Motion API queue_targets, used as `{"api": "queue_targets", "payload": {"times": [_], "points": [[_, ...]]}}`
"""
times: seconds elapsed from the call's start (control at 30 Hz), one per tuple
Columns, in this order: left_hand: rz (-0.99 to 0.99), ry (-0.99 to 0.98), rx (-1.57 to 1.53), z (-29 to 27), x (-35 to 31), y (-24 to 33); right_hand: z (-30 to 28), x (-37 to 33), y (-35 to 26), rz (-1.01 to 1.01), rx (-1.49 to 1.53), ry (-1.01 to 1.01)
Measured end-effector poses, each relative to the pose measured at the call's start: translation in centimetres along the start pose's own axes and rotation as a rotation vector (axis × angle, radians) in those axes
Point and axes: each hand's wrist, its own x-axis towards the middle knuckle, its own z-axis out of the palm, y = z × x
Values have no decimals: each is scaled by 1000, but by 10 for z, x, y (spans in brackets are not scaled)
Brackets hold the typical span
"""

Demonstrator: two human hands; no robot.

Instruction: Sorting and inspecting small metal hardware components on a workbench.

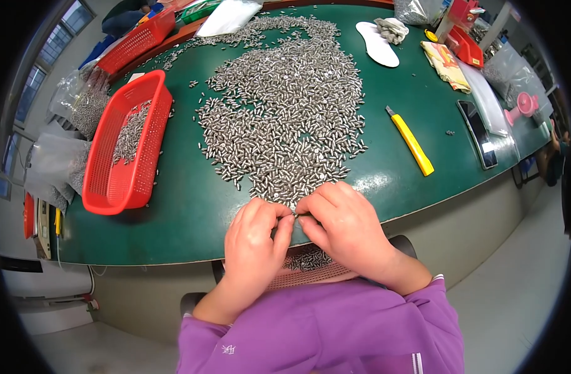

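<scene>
A broad heap of small silvery metal pieces, each short and pointed, spreads over the green tabletop. At its near end my left hand and my right hand meet fingertip to fingertip. Both are closed in a pinch, and a tiny metal piece shows between them, mostly hidden by the fingers. Which hand bears it more I cannot make out. Below the table edge, a pink basket holding more of these pieces rests at my lap.
A red basket with some pieces stands on the left. To the right lie a yellow utility knife, a phone and a white insole. Plastic bags of pieces line the left edge; a pink stand is far right.
</scene>
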Motion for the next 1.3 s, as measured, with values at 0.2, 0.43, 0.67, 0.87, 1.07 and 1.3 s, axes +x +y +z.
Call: {"api": "queue_targets", "payload": {"times": [0.2, 0.43, 0.67, 0.87, 1.07, 1.3], "points": [[-71, -41, -23, -2, -1, 3, 0, 4, 3, -67, 54, 25], [-71, -43, -33, -1, -3, 3, 1, -3, -1, 23, 21, 70], [-61, -61, -53, -5, -1, 1, -1, -3, -1, 51, 52, 58], [-90, -54, -40, -3, 1, 2, 5, 1, -2, 86, 51, 114], [-112, -42, -27, -2, 0, 2, 5, 5, 0, 73, 48, 86], [-119, -47, -92, -3, -1, 1, 4, 1, 0, 91, 133, 70]]}}
